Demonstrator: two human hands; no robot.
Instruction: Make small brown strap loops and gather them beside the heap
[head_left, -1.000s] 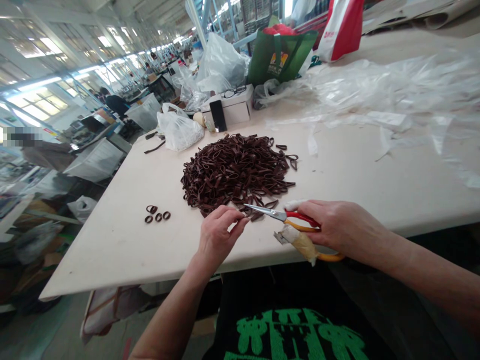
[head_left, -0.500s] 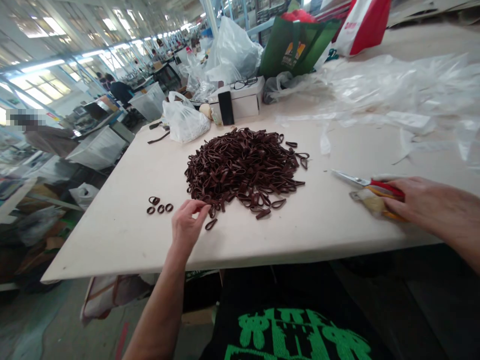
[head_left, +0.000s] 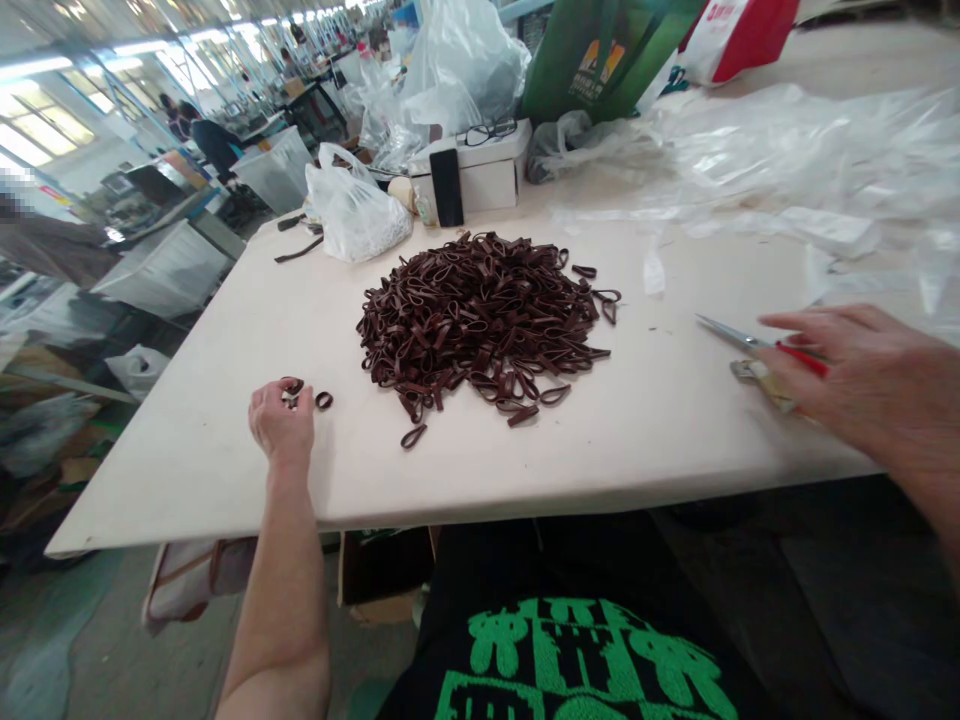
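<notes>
My left hand (head_left: pixel 282 420) is at the left of the table, its fingers curled round small dark brown rings (head_left: pixel 292 386); the fingers partly cover them. One more brown ring (head_left: pixel 324 401) lies just right of the hand. At the right, my right hand (head_left: pixel 862 370) is spread over red-handled scissors (head_left: pixel 724 330), whose blades point left. A yellowish tool with a metal end (head_left: pixel 765 380) lies under the same hand, partly hidden. Between the hands is a heap of dark brown strap loops (head_left: pixel 480 320), with a single loop (head_left: pixel 413 436) in front of it.
Along the back of the pale table (head_left: pixel 480 470) stand a white plastic bag (head_left: pixel 356 215), a black phone (head_left: pixel 447 188) against a white box (head_left: pixel 491 175), and a green bag (head_left: pixel 600 70). Clear plastic sheeting (head_left: pixel 787 150) covers the back right.
My left hand has moved left from the heap's edge to the brown rings. My right hand has spread its fingers over the scissors it was gripping. The camera view has shifted slightly.
</notes>
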